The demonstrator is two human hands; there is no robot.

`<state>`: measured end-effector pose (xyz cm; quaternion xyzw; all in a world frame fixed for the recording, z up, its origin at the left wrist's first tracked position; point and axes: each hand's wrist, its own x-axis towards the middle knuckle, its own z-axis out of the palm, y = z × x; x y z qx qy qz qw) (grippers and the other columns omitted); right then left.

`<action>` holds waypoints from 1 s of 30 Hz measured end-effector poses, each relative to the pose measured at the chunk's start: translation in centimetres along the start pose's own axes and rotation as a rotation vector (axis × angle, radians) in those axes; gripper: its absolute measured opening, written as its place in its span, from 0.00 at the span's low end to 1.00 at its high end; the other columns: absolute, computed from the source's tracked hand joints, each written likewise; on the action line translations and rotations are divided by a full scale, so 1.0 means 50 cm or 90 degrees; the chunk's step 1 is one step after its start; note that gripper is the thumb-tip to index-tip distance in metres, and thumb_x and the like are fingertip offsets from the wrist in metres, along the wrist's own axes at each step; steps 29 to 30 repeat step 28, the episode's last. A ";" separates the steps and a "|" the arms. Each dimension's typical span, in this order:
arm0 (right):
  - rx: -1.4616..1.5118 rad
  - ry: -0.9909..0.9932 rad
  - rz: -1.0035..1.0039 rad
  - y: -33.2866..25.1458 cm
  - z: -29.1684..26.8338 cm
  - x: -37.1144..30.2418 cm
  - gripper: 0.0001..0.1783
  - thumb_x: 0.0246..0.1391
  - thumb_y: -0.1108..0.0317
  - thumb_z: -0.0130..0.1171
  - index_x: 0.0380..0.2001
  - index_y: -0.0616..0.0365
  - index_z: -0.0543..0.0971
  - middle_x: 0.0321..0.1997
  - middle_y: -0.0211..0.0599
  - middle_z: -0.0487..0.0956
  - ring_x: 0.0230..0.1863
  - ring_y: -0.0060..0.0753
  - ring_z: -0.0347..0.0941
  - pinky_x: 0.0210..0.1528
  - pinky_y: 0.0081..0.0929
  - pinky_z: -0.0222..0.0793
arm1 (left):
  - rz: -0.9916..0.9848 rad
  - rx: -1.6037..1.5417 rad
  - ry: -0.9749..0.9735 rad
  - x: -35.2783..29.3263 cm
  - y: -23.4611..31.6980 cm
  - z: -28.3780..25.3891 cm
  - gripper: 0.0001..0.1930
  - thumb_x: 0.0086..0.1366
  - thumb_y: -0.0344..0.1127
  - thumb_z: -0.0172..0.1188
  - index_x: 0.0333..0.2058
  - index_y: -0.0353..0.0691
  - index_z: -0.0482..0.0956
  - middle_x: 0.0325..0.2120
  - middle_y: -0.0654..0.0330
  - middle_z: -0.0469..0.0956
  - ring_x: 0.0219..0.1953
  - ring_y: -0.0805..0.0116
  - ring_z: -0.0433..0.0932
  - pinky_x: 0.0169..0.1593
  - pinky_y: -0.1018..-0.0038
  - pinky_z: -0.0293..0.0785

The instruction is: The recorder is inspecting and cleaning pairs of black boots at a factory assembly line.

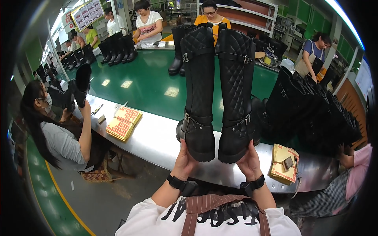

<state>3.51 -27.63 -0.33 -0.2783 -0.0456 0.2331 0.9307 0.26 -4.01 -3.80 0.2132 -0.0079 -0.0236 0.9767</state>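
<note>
Two tall black boots stand upright side by side in front of me, above the bench edge. My left hand (183,162) grips the left boot (200,84) low at its foot, fingers curled round the outer side. On the other side, my right hand (248,162) holds the right boot (236,84) the same way. Both shafts have quilted panels, and straps with metal buckles cross them near the top and at the ankle. Their heels and treaded soles point toward me. Parts of my fingers are hidden behind the boots.
A metal bench edge (153,137) runs along a green conveyor surface (138,84). Tied stacks of patterned cards (124,122) and similar cards (284,162) lie left and right. Many black boots (311,106) crowd the right. At left a seated person (65,131) holds a boot; others work across.
</note>
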 end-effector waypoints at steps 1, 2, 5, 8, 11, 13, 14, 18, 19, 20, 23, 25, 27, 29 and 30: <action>0.009 0.018 0.002 -0.001 0.001 0.000 0.30 0.65 0.47 0.44 0.64 0.50 0.61 0.66 0.37 0.66 0.65 0.41 0.64 0.67 0.45 0.58 | -0.009 -0.004 -0.008 -0.001 0.000 0.000 0.38 0.64 0.61 0.49 0.65 0.45 0.56 0.63 0.58 0.63 0.65 0.61 0.63 0.67 0.59 0.59; 0.007 -0.002 -0.002 -0.001 0.004 0.001 0.30 0.65 0.47 0.44 0.64 0.50 0.61 0.66 0.37 0.66 0.65 0.41 0.64 0.67 0.45 0.58 | -0.015 -0.013 -0.018 -0.002 0.000 0.002 0.38 0.64 0.61 0.49 0.65 0.45 0.56 0.63 0.58 0.63 0.65 0.61 0.62 0.67 0.59 0.58; -0.019 -0.002 -0.003 -0.006 0.011 -0.001 0.30 0.66 0.46 0.44 0.64 0.51 0.61 0.66 0.38 0.67 0.65 0.41 0.64 0.66 0.43 0.59 | -0.026 -0.003 -0.005 -0.005 -0.004 0.014 0.38 0.64 0.61 0.49 0.65 0.45 0.56 0.63 0.58 0.63 0.65 0.60 0.63 0.67 0.58 0.58; -0.033 0.024 0.003 -0.006 0.021 0.006 0.30 0.66 0.46 0.42 0.65 0.51 0.61 0.66 0.37 0.66 0.66 0.40 0.63 0.66 0.42 0.59 | -0.018 -0.003 0.010 -0.006 -0.004 0.028 0.37 0.65 0.61 0.48 0.66 0.46 0.55 0.63 0.58 0.62 0.65 0.60 0.63 0.68 0.59 0.58; -0.021 0.000 -0.009 -0.006 0.023 0.004 0.32 0.67 0.47 0.41 0.65 0.54 0.58 0.67 0.38 0.64 0.67 0.40 0.61 0.68 0.43 0.56 | -0.021 0.018 0.027 -0.010 -0.001 0.029 0.36 0.66 0.61 0.47 0.66 0.46 0.56 0.63 0.59 0.63 0.64 0.61 0.63 0.68 0.60 0.57; -0.014 -0.008 -0.002 -0.009 0.017 0.006 0.31 0.67 0.46 0.41 0.65 0.53 0.61 0.66 0.37 0.66 0.67 0.39 0.62 0.68 0.42 0.56 | -0.037 -0.003 0.027 -0.007 -0.003 0.021 0.36 0.66 0.62 0.45 0.65 0.47 0.57 0.63 0.61 0.64 0.64 0.61 0.63 0.68 0.61 0.57; 0.010 -0.038 0.007 -0.011 0.013 0.004 0.30 0.67 0.46 0.41 0.64 0.52 0.63 0.65 0.37 0.67 0.66 0.38 0.63 0.68 0.41 0.57 | -0.036 0.003 0.004 -0.005 -0.004 0.017 0.35 0.67 0.62 0.45 0.65 0.47 0.58 0.62 0.62 0.65 0.64 0.62 0.63 0.67 0.61 0.58; 0.005 0.015 0.011 -0.011 0.014 0.003 0.29 0.66 0.46 0.43 0.62 0.52 0.65 0.64 0.36 0.70 0.64 0.37 0.66 0.67 0.41 0.58 | -0.039 0.031 0.025 -0.011 0.000 0.023 0.37 0.65 0.63 0.45 0.64 0.45 0.58 0.61 0.59 0.66 0.63 0.61 0.65 0.65 0.60 0.62; -0.008 0.026 0.016 -0.012 0.015 0.004 0.30 0.66 0.45 0.42 0.62 0.52 0.64 0.64 0.36 0.69 0.64 0.38 0.65 0.67 0.41 0.58 | -0.030 0.053 0.030 -0.010 0.001 0.027 0.38 0.64 0.65 0.44 0.65 0.44 0.58 0.60 0.56 0.66 0.62 0.60 0.66 0.64 0.60 0.65; -0.014 0.015 0.019 -0.013 0.013 0.007 0.31 0.66 0.44 0.41 0.63 0.52 0.64 0.64 0.36 0.69 0.65 0.38 0.65 0.67 0.41 0.57 | -0.029 0.053 0.029 -0.010 0.001 0.028 0.38 0.64 0.65 0.44 0.65 0.44 0.58 0.60 0.56 0.66 0.62 0.60 0.66 0.64 0.60 0.65; -0.037 -0.020 0.046 -0.007 0.007 0.007 0.33 0.66 0.42 0.39 0.64 0.53 0.62 0.65 0.37 0.67 0.66 0.38 0.63 0.68 0.42 0.56 | -0.038 0.001 -0.012 -0.011 0.004 0.026 0.37 0.66 0.64 0.45 0.64 0.44 0.58 0.60 0.56 0.67 0.62 0.60 0.67 0.63 0.61 0.65; -0.145 -0.046 0.089 0.001 0.008 0.018 0.38 0.63 0.40 0.44 0.67 0.55 0.57 0.67 0.37 0.64 0.67 0.38 0.60 0.68 0.41 0.55 | -0.104 -0.171 -0.198 -0.008 0.012 0.022 0.36 0.66 0.62 0.48 0.64 0.43 0.59 0.60 0.55 0.67 0.60 0.59 0.69 0.62 0.58 0.66; -0.462 0.028 0.071 -0.008 0.013 0.028 0.50 0.54 0.39 0.58 0.69 0.57 0.52 0.68 0.38 0.61 0.69 0.37 0.56 0.67 0.40 0.53 | 0.139 0.307 -0.119 0.006 0.008 0.021 0.33 0.68 0.55 0.51 0.64 0.41 0.60 0.60 0.53 0.66 0.59 0.57 0.70 0.60 0.59 0.68; -0.678 0.062 -0.129 0.005 0.020 0.043 0.56 0.49 0.39 0.65 0.70 0.56 0.48 0.70 0.40 0.57 0.70 0.39 0.54 0.68 0.38 0.50 | 0.150 0.348 -0.092 0.024 0.012 0.020 0.33 0.68 0.55 0.51 0.64 0.41 0.60 0.60 0.53 0.66 0.59 0.57 0.70 0.60 0.59 0.68; -0.678 0.062 -0.129 0.005 0.020 0.043 0.56 0.49 0.39 0.65 0.70 0.56 0.48 0.70 0.40 0.57 0.70 0.39 0.54 0.68 0.38 0.50 | 0.150 0.348 -0.092 0.024 0.012 0.020 0.33 0.68 0.55 0.51 0.64 0.41 0.60 0.60 0.53 0.66 0.59 0.57 0.70 0.60 0.59 0.68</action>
